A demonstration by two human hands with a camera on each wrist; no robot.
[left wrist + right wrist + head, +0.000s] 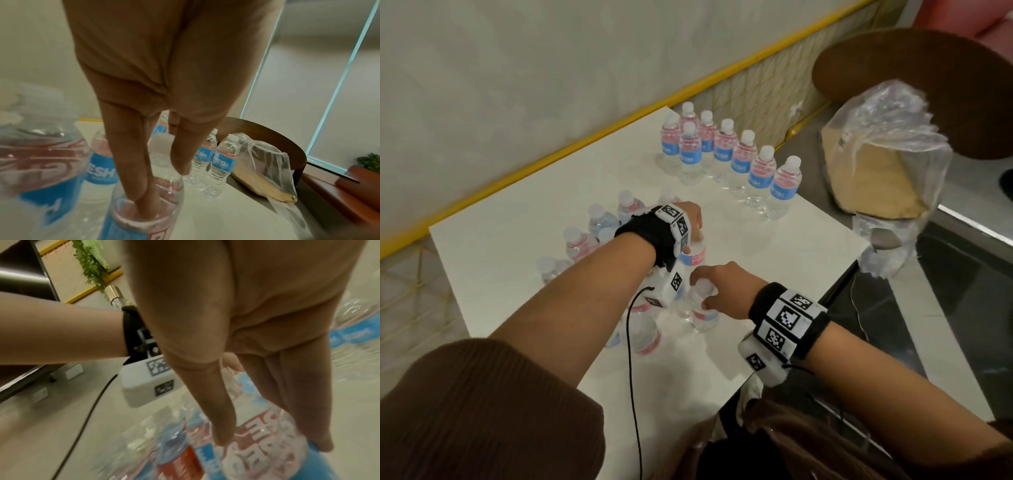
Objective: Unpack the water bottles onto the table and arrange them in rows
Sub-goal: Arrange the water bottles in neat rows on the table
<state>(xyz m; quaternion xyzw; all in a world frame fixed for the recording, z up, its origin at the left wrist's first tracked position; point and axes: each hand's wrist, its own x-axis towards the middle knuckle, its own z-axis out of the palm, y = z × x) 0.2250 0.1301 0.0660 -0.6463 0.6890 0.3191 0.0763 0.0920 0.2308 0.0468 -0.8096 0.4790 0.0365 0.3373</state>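
Small clear water bottles with blue and pink labels stand on the white table (524, 240). Several form a row (743, 161) at the far right, with two more behind it. A loose cluster (599, 226) stands mid-table under my arms. My left hand (697, 233) grips the top of one upright bottle (695, 255); in the left wrist view its fingers (131, 162) and thumb close round that bottle (148, 211). My right hand (705, 291) holds the cap end of a nearer bottle (703, 313), seen close up (267, 443) between thumb and fingers.
A crumpled clear plastic wrap with a cardboard tray (880, 161) lies on a brown round seat (945, 75) right of the table. A yellow-framed mesh rail (585, 137) runs along the table's far side. A black cable (631, 359) hangs from my left wrist.
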